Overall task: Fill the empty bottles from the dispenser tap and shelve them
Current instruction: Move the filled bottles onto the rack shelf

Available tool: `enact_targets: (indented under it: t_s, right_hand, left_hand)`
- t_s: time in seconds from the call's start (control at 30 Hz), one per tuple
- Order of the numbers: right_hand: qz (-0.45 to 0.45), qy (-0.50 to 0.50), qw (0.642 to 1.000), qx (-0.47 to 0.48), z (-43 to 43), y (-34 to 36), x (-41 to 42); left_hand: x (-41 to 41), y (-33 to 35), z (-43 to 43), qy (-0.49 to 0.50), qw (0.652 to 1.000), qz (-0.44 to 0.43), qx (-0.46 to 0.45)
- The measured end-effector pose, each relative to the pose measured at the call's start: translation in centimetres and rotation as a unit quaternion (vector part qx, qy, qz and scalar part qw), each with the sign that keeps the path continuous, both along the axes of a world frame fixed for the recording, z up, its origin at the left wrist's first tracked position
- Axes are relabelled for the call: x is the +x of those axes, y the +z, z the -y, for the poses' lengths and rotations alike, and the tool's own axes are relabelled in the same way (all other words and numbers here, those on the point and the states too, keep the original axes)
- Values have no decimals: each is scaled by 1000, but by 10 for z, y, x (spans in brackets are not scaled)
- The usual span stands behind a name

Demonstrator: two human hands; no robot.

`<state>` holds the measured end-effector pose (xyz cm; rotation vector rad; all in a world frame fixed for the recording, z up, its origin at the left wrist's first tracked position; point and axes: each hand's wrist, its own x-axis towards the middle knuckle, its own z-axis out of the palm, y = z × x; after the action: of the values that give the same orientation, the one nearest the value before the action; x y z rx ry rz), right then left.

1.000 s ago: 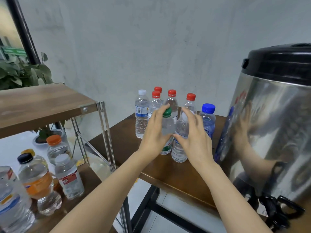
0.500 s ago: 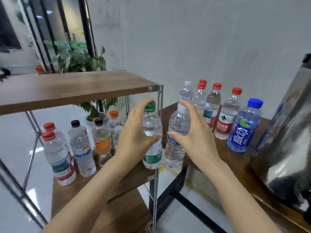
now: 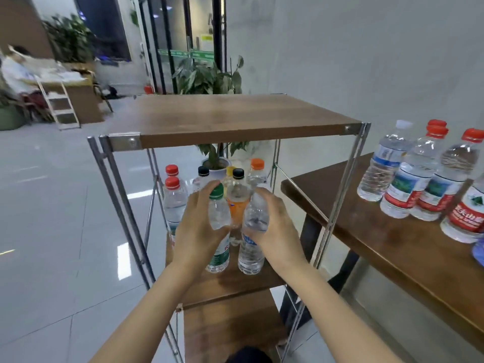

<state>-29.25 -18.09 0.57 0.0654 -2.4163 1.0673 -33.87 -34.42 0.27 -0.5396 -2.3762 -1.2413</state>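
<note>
And we've swung left. A second ago both bottles were lifted off the table (image 3: 392, 231) beside the dispenser; now the dispenser is out of shot and I'm squarely in front of the rack (image 3: 230, 116). My left hand (image 3: 197, 231) is wrapped around the green-capped bottle (image 3: 219, 218), thumb up by the cap, and my right hand (image 3: 275, 229) is clasped round the clear bottle (image 3: 250, 255) just beside it, its cap hidden behind my fingers. Both grips look firm, nothing let go yet.

Half a second back the pair hung at the rack's near edge, in the air. Now they're in under the top board, bases down at the middle shelf (image 3: 235, 284), at the front of it (whether they're actually resting on the wood or a hair above, I can't tell from here). Right behind them stand the shelved bottles (image 3: 172, 200), red, black and orange caps, packed close.

So, by my reading, this is the shelving step nearly done for these two: set them flat, let go with both hands, mind the black-capped bottle (image 3: 237, 197) directly behind. The table bottles (image 3: 419, 176) wait off to my right, so plenty of the job remains.
</note>
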Motion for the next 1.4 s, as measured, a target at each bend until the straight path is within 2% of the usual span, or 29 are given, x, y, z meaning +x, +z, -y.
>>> enact_targets:
  t_s: [0.23, 0.5, 0.7, 0.83, 1.03, 1.2, 1.27, 1.4]
  right_hand:
    - [36, 67, 997, -11, 32, -31, -38]
    - [22, 90, 995, 27, 55, -43, -65]
    - [4, 107, 993, 44, 61, -46, -78]
    - [13, 116, 993, 23, 63, -47, -85]
    - [13, 112, 993, 44, 65, -46, -85]
    - [3, 71, 991, 112, 54, -34, -69]
    - [3, 55, 993, 101, 46, -21, -57]
    - [0, 26, 996, 86, 24, 3, -26]
  left_hand:
    - [-20, -27, 28, 73, 997, 21, -24]
    - [-35, -47, 45, 105, 994, 22, -35]
    - [-42, -53, 45, 118, 993, 13, 6]
    - [-45, -52, 45, 116, 993, 22, 21]
    - [-44, -51, 43, 113, 993, 25, -5]
    - [-31, -31, 36, 126, 990, -18, -56]
    - [-21, -21, 30, 126, 989, -42, -64]
    - [4, -5, 10, 94, 994, -24, -51]
